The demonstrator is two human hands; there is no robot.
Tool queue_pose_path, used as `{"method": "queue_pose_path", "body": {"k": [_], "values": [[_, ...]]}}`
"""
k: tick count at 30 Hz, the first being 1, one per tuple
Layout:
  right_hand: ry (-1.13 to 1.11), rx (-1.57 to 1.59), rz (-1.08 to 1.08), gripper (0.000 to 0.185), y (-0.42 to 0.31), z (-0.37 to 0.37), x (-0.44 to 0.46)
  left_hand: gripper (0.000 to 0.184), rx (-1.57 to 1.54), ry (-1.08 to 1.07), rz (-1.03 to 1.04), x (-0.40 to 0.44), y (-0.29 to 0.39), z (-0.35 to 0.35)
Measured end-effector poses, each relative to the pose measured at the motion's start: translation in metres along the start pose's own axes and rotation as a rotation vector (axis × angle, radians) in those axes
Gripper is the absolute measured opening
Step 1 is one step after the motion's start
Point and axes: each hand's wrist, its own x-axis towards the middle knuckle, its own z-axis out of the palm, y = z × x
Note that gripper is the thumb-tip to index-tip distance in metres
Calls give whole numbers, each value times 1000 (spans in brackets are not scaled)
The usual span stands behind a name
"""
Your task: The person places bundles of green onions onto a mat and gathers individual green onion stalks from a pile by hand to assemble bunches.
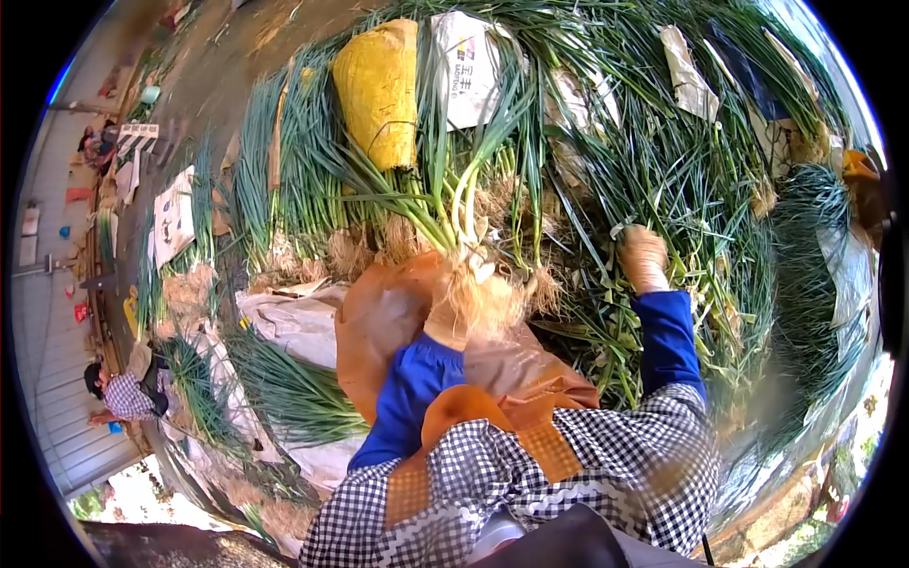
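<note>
The left hand (447, 320) supports a green onion bunch (466, 204) at its root end, above the brown apron (379, 308). Its grip appears closed around the bases, though the roots (478, 298) hide most fingers. This hold likely keeps the stems together and the leaves free; the apron probably shields clothing from soil. The right hand (644, 254) is at the leaf heap (611, 355); whether its grip is spread or pinching cannot be determined. The yellow sack (381, 85) lies over neighbouring leaves, possibly restraining them.

This is a vegetable packing shed: corrugated wall (71, 379) far left, heaped green onions (653, 142) beyond both hands.
</note>
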Motion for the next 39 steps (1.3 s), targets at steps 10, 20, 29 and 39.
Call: {"method": "queue_pose_path", "body": {"k": [10, 20, 29, 39], "values": [[-266, 1253, 33, 36, -126, 101, 39, 19, 212, 165, -24, 5, -25, -21], [-312, 1665, 96, 18, -116, -34, -59, 14, 206, 243, -15, 15, -64, -13], [-271, 1466, 212, 54, -68, 27, -4, 20, 66, 23, -94, -1, -49, -21], [31, 1537, -34, 33, -166, 21, 24, 20, 227, 93, -144, -3, -45, -19]]}}
